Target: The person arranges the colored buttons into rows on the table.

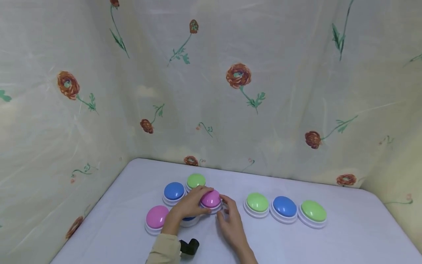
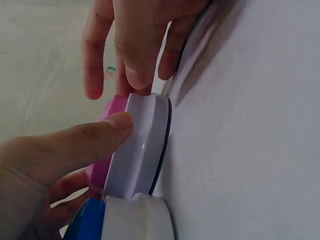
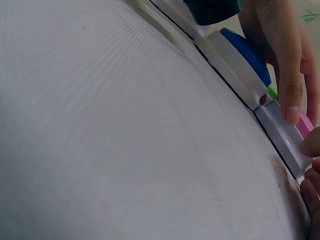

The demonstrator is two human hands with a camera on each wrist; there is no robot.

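In the head view, my left hand (image 1: pixel 189 204) holds a pink push button (image 1: pixel 211 198) with a white round base. Its thumb lies on the near side of the base, fingers on the far side. My right hand (image 1: pixel 230 225) is at the button's right edge, fingers fairly straight and touching or nearly touching it. In the left wrist view, the base of the pink button (image 2: pixel 135 145) stands against a blue button's base (image 2: pixel 135 217). Partly hidden by the left hand are that blue button (image 1: pixel 189 220) and a green button (image 1: pixel 196 180).
Left of the hands stand a blue button (image 1: pixel 174 191) and another pink button (image 1: pixel 157 217). To the right, a green button (image 1: pixel 257 202), a blue button (image 1: pixel 284 207) and another green button (image 1: pixel 313 211) form a row. Flower-patterned cloth (image 1: pixel 280 91) hangs behind the white table (image 1: pixel 280 245).
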